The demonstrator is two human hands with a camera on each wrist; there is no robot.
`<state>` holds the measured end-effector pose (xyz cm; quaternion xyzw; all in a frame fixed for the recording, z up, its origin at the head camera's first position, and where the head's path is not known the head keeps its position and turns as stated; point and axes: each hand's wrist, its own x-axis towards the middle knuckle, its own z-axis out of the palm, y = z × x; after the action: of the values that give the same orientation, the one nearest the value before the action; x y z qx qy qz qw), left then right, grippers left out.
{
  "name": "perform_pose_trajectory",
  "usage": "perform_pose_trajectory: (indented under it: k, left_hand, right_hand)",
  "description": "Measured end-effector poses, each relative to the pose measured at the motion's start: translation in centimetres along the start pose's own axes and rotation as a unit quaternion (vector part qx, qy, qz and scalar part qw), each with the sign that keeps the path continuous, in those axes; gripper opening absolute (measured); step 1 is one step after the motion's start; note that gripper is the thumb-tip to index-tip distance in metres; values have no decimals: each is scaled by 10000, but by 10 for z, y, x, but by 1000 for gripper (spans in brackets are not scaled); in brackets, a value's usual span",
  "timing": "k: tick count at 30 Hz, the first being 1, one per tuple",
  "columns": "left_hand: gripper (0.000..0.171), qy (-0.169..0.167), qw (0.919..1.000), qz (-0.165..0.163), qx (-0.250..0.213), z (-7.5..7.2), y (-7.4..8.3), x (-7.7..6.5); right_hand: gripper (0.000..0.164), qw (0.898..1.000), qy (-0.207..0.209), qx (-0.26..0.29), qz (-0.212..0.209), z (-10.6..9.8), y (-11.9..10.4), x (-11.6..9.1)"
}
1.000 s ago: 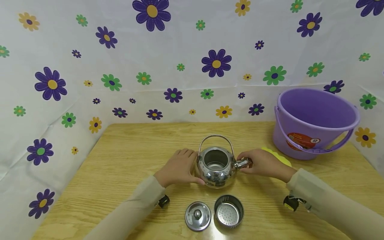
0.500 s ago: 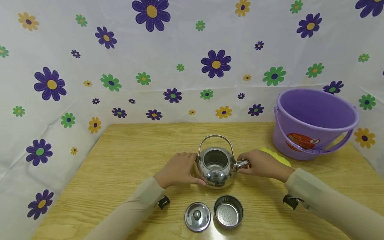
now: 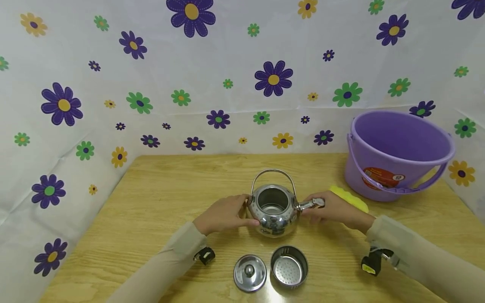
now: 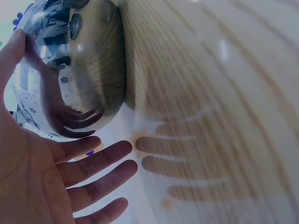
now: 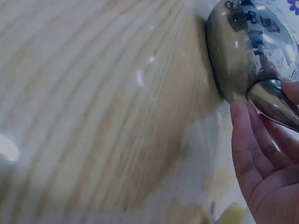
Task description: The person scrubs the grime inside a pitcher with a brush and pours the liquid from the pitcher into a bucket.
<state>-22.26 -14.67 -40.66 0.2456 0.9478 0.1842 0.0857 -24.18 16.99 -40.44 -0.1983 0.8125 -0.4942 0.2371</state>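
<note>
Metal kettle stands upright between left grip and right grip.

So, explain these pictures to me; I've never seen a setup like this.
There is no machine here, only a person's left hand and right hand, both bare. The wide picture is taken from the head, looking forward and down; the two close-ups come from the left and right wrists. On the wooden table are a metal kettle, its top open, a knobbed lid, a perforated metal cup, a purple bucket and something yellow, partly hidden. Nothing is lifted: the kettle stands on the table, the left hand open at one side, the right hand's fingers at the spout. Whether they grip it is hard to tell.
</note>
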Motion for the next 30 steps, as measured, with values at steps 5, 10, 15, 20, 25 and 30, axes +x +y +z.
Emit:
perform_pose_trajectory:
  k: [5,10,15,20,25,30]
  left_hand:
    - [81,-62,10000,37,-26,-1,-1,0]
    - [81,-185,9995,41,-245,-3,-1,-1]
    - [92,-133,9995,24,-281,-5,1,-2]
    - [104,-34,9997,157,-185,-6,0,1]
    - [94,133,9994,322,-46,-2,-1,4]
    - [92,285,9989,372,-40,-1,0,6]
  right_hand:
    - [46,9958,-70,912,29,5,5,-1]
    - [37,9842,-324,1736,125,12,12,-2]
    - [48,9817,-309,1875,142,20,13,-4]
    - [55,9845,-373,1714,31,26,10,-1]
    - [48,9844,-426,1701,-136,31,8,-1]
    - [47,9869,-306,1565,-253,31,3,-3]
